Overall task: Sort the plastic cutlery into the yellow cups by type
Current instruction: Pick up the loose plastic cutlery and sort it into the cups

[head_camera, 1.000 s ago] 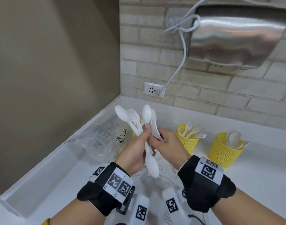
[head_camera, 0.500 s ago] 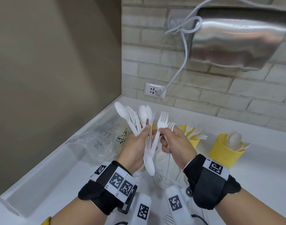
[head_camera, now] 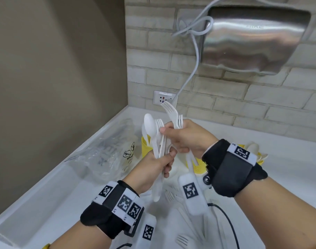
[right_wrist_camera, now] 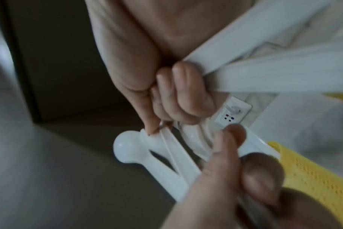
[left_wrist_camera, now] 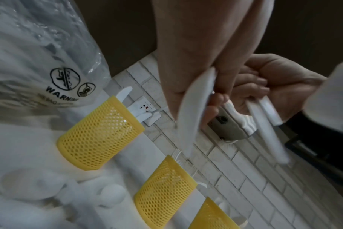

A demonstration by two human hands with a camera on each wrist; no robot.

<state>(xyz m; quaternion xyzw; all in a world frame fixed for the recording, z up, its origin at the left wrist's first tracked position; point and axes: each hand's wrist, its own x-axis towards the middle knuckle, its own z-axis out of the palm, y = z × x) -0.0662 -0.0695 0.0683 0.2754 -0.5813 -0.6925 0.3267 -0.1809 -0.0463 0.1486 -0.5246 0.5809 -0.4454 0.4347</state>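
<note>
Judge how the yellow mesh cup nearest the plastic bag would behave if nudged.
The yellow mesh cup looks light: thin perforated plastic. It is taller than wide, with cutlery sticking above its rim, so it may tip. On the smooth white counter it would probably slide.

A crumpled clear plastic bag [head_camera: 107,151] printed with a warning label lies on the white counter [head_camera: 288,177] near the corner. A steel hand dryer [head_camera: 252,38] hangs on the brick wall [head_camera: 225,97], and its grey cord [head_camera: 193,56] runs down to a white socket [head_camera: 164,98].
</note>
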